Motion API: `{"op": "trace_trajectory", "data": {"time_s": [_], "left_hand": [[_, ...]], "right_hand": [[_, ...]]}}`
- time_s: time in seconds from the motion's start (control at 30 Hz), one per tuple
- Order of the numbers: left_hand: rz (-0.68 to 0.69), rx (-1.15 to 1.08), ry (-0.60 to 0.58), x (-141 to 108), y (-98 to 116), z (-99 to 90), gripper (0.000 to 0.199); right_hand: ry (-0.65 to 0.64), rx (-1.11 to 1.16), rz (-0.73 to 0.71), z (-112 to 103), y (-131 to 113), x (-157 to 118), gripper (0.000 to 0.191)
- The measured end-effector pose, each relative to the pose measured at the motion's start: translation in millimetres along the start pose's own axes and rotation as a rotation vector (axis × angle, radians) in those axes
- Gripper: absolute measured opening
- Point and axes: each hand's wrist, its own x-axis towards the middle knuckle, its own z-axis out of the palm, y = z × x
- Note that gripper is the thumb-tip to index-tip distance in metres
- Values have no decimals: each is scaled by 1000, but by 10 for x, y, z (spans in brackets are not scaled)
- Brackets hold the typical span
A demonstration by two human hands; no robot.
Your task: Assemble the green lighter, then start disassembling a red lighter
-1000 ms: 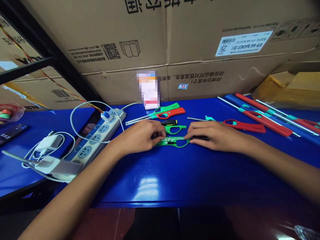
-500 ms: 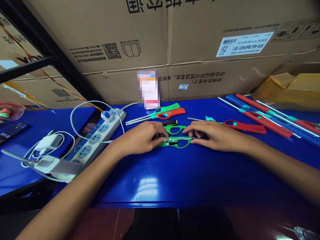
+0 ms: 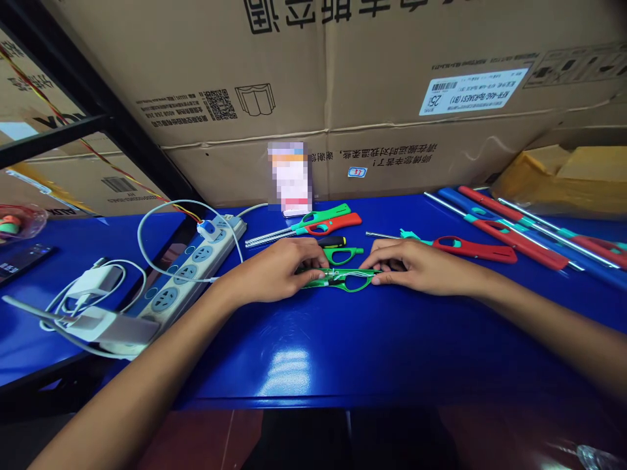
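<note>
A green lighter casing (image 3: 358,284), open with thin pale wires and small parts showing inside, lies crosswise on the blue table. My left hand (image 3: 287,269) is closed around its left end, thumb on the near side. At the right end, the thumb and fingers of my right hand (image 3: 414,266) pinch the casing and the wires; the exact contact is partly hidden. Just behind it rests another green casing piece (image 3: 344,255). A black and yellow screwdriver handle (image 3: 337,241) lies behind that piece. Beyond my right hand is a red lighter (image 3: 477,249).
Green (image 3: 326,213) and orange (image 3: 337,225) long-necked lighters lie behind my left hand. Several red and blue ones (image 3: 519,238) are at right. A power strip (image 3: 189,267) with cables stands left; a phone (image 3: 292,179) leans on the cardboard box (image 3: 220,163).
My right index finger has come down onto the casing's right end, closing the pinch there. My left hand keeps its hold. The view has shifted slightly.
</note>
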Motion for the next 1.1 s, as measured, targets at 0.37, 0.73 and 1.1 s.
{"op": "trace_trajectory", "data": {"time_s": [0.37, 0.73, 1.1], "left_hand": [[-81, -36, -21, 25, 62, 62, 27], [-65, -115, 22, 74, 93, 172, 22], [-131, -153, 88, 90, 84, 219, 19]], "right_hand": [[-7, 119, 99, 57, -29, 15, 38], [43, 126, 128, 98, -63, 22, 31], [93, 118, 131, 127, -52, 40, 26]]}}
